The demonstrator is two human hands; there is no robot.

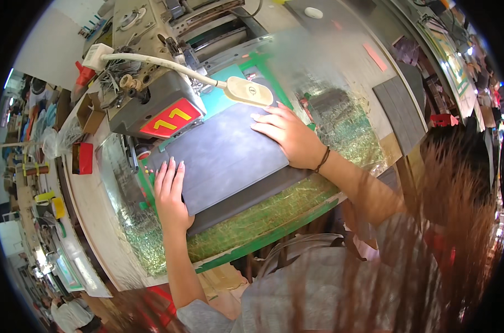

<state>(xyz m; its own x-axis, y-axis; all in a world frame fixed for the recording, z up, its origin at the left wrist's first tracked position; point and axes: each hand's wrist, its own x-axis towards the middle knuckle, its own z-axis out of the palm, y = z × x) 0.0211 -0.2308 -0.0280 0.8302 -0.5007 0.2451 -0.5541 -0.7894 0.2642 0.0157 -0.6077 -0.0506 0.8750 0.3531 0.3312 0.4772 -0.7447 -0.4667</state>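
Observation:
A dark grey flat panel (230, 150), like leather or coated cloth, lies slanted on the work surface under the machine head (158, 105). Below its near edge shows another dark layer (246, 194). My left hand (173, 197) rests along the panel's left edge, fingers stretched out on top and thumb hidden. At the upper right, my right hand (296, 136) lies flat with fingers spread over the panel's corner, close to the lamp head. The panel's far edge passes behind the machine and the lamp (249, 91), so I cannot see it all.
A white gooseneck lamp arm (169, 64) reaches across above the panel. Green tape (268, 250) edges the table's near side. A dark grey piece (399, 111) lies to the right, near a pink strip (375, 57). A red box (82, 158) stands at the left.

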